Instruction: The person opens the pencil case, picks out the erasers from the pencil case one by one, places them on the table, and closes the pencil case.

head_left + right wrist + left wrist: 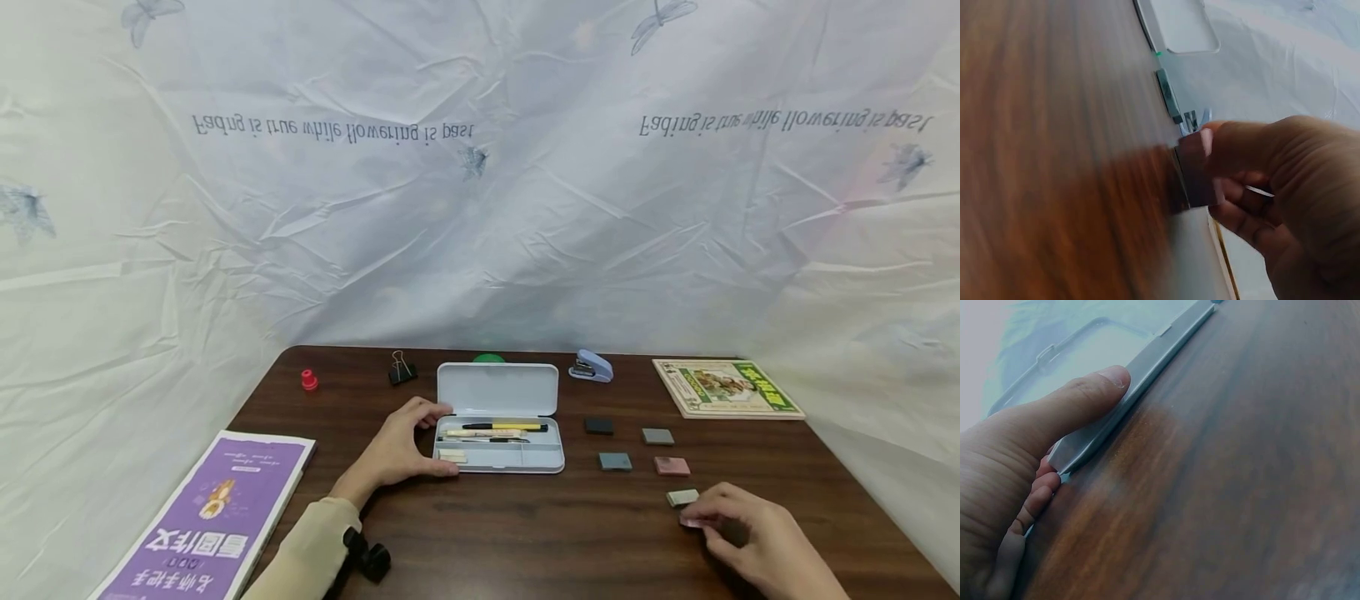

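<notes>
An open white pencil case (pixel 540 457) stands mid-table with its lid raised; a yellow-and-black pen (pixel 506 427), other slim writing tools and small pale pieces (pixel 453 456) lie inside. My left hand (pixel 397 446) holds its left end, thumb on the front wall and fingers toward the back corner. Low on the right, my right hand (pixel 750 529) pinches a small pinkish rectangular block (pixel 1196 172) between thumb and fingers. Just beyond it lies a pale block (pixel 681 497). Farther back are a pink block (pixel 672 466), a blue-grey one (pixel 615 462), a grey one (pixel 657 437) and a black one (pixel 598 426).
A purple book (pixel 217 508) lies at the left edge. Along the back are a red piece (pixel 309 380), a binder clip (pixel 402 368), a green item (pixel 489 358) behind the lid, a lilac stapler (pixel 592 367) and a picture book (pixel 727 388). Printed cloth hangs behind.
</notes>
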Demonstrator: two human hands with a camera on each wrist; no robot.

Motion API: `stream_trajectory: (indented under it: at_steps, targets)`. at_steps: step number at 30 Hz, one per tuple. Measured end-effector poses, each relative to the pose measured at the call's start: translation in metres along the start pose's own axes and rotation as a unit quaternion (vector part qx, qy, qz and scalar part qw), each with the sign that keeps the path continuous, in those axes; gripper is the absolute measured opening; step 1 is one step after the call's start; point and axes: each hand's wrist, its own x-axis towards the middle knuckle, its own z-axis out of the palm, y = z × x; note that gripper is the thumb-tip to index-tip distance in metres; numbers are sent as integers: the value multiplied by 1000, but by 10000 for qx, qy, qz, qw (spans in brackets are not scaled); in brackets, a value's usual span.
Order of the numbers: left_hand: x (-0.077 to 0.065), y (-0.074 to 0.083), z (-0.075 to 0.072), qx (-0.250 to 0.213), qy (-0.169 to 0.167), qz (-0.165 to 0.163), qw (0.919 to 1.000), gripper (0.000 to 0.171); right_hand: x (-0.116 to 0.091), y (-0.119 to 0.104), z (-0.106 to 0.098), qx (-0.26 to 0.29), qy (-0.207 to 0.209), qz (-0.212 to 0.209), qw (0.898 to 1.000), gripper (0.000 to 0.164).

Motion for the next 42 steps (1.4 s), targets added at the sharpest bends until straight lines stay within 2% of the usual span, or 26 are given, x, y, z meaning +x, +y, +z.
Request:
stream_trajectory:
  at_steps: [7, 14, 16, 19, 25, 27, 31, 34, 38, 42]
  targets:
    - [0, 0, 0, 0, -15, -3, 10000, 90, -1, 8, 2, 541, -446, -493, 9963, 56]
    - [-1, 0, 0, 2, -25, 15, 10000, 89, 0, 11, 1, 461, -605, -573, 9955, 55]
    - [-1, 0, 0, -8, -21, 8, 10000, 89, 0, 9, -1, 449, -566, -552, 9959, 54]
    - [-2, 0, -1, -21, -30, 2, 10000, 89, 0, 4, -2, 347, -260, -457, 9980, 51]
    - [-1, -1, 0, -19, -34, 16, 10000, 89, 8, -9, -4, 150, 400, 142, 9990, 53]
    - [-1, -1, 0, -25, -36, 20, 10000, 89, 14, -13, -6, 208, 494, 212, 9983, 58]
    - [-1, -2, 0, -32, -52, 15, 10000, 89, 32, -22, -8, 196, 792, 22, 9967, 68]
    - [-1, -2, 0, -32, -50, 16, 10000, 89, 49, -30, -9, 203, 948, -46, 9953, 68]
    - [0, -1, 1, -25, -38, 21, 10000, 88, 73, -43, -8, 734, 888, -41, 9933, 65]
    - [0, 0, 0, -33, -38, -15, 10000, 88, 99, -56, -2, 1316, 795, -257, 9878, 62]
